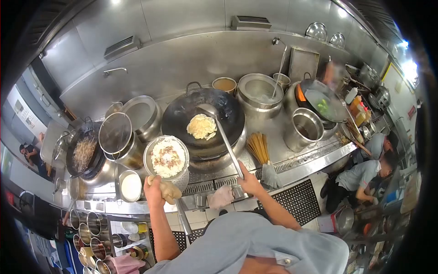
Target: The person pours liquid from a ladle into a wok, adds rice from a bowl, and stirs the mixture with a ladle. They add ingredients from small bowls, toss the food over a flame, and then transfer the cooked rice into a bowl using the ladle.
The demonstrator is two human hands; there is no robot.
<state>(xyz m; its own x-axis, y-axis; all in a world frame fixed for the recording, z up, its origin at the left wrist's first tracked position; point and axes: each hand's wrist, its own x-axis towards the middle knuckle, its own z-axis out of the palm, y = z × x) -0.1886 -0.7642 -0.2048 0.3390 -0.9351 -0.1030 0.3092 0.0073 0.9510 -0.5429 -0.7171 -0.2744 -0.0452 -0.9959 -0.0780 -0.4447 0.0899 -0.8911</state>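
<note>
My right hand [251,181] is closed around the handle of a long metal wok ladle [226,142], whose head rests in a large black wok [175,112]. Beside the ladle head lies a yellow, cooked-egg-like mass [201,126]. My left hand [154,188] is closed on a folded beige cloth [169,192], just below a round bowl of white rice topped with diced meat [166,157]. Whether the cloth grips the bowl's rim cannot be made out. Under the bowl shows a perforated strainer [181,180], and a metal handle [184,217] sticks out toward me.
Left of the bowl are a container of white liquid [131,186], a mesh strainer [115,133] and a wok of noodle-like food [83,153]. A bamboo brush [259,147] and metal pot [305,129] stand right. Another person crouches at far right [360,176].
</note>
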